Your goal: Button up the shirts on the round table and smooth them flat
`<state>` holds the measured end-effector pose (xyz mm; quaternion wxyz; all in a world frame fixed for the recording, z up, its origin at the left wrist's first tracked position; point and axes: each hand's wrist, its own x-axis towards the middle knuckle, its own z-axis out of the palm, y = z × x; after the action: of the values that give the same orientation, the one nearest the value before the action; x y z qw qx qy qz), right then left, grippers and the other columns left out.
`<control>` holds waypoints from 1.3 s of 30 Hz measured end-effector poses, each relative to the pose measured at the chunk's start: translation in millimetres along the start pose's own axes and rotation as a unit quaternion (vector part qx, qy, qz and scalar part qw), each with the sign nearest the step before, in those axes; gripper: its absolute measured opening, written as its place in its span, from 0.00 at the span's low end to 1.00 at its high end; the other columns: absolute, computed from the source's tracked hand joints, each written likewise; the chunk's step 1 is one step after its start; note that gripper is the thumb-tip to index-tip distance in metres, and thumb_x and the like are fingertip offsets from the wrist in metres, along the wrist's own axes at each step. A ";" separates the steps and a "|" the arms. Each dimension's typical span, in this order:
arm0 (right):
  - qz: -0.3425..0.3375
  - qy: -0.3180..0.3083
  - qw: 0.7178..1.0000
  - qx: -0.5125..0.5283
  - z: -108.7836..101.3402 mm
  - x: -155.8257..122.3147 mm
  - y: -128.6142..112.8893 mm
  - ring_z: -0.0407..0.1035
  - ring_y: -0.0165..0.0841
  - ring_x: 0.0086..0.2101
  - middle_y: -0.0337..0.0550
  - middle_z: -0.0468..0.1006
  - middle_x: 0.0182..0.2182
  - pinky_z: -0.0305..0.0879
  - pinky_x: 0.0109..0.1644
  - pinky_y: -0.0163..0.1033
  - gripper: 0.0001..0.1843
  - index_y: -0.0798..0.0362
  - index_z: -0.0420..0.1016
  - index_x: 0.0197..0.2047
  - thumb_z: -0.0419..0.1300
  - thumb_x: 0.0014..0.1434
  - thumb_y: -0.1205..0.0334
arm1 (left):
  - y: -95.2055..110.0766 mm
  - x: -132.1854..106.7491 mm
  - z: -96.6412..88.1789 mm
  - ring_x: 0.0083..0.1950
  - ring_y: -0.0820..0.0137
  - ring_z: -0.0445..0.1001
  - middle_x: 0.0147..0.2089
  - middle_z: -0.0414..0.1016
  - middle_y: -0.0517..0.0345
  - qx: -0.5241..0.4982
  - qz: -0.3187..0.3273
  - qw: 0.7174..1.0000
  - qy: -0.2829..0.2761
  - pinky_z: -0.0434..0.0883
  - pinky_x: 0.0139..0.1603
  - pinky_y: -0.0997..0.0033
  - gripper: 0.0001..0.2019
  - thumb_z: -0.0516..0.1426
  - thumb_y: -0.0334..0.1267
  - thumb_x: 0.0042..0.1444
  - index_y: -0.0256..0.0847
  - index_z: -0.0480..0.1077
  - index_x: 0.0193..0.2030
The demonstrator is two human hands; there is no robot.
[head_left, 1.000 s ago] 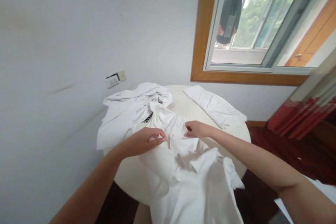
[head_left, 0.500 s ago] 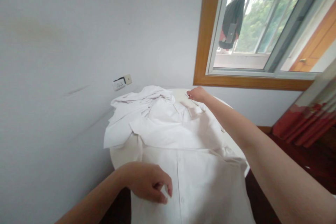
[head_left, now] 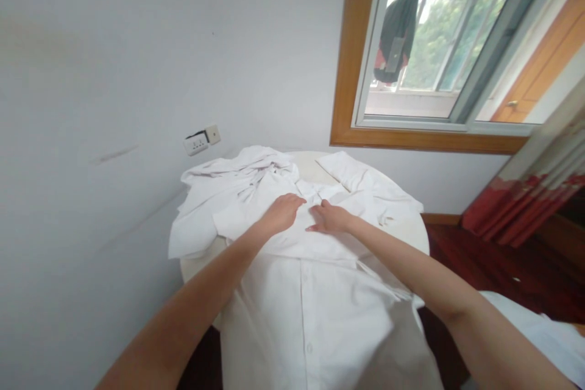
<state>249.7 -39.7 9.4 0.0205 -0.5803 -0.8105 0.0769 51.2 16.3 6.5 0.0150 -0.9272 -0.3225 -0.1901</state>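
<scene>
A white button-up shirt (head_left: pixel 315 311) lies spread front-up over a round white table (head_left: pixel 196 265), its lower part hanging over the near edge. My left hand (head_left: pixel 284 212) rests flat on the shirt's upper chest, fingers stretched out. My right hand (head_left: pixel 329 218) lies flat right beside it, fingertips almost touching the left hand. Neither hand grips the cloth.
A crumpled heap of white garments (head_left: pixel 223 189) sits at the table's back left. A folded white cloth (head_left: pixel 361 178) lies at the back right. A wall socket (head_left: pixel 200 139) is behind the table. A wood-framed window (head_left: pixel 434 55) and a red curtain (head_left: pixel 525 207) stand to the right.
The crumpled shirt was pulled out and laid flat over the table. My right hand came back from the far collar and my left hand moved up from the near hem; both now lie flat together.
</scene>
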 end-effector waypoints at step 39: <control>0.008 0.111 0.987 -0.115 -38.4 34.5 48.6 0.66 0.38 0.49 0.46 0.75 0.48 0.58 0.54 0.43 0.18 0.47 0.72 0.51 0.51 0.59 0.65 | -2.7 10.6 -38.7 0.61 0.58 0.61 0.58 0.68 0.50 0.180 -0.072 0.979 0.067 0.56 0.62 0.54 0.16 0.50 0.35 0.57 0.43 0.71 0.51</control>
<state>288.8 12.0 38.1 0.0432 -0.5902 -0.8020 -0.0814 43.9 18.8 46.0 0.1896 -0.8686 -0.4159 -0.1913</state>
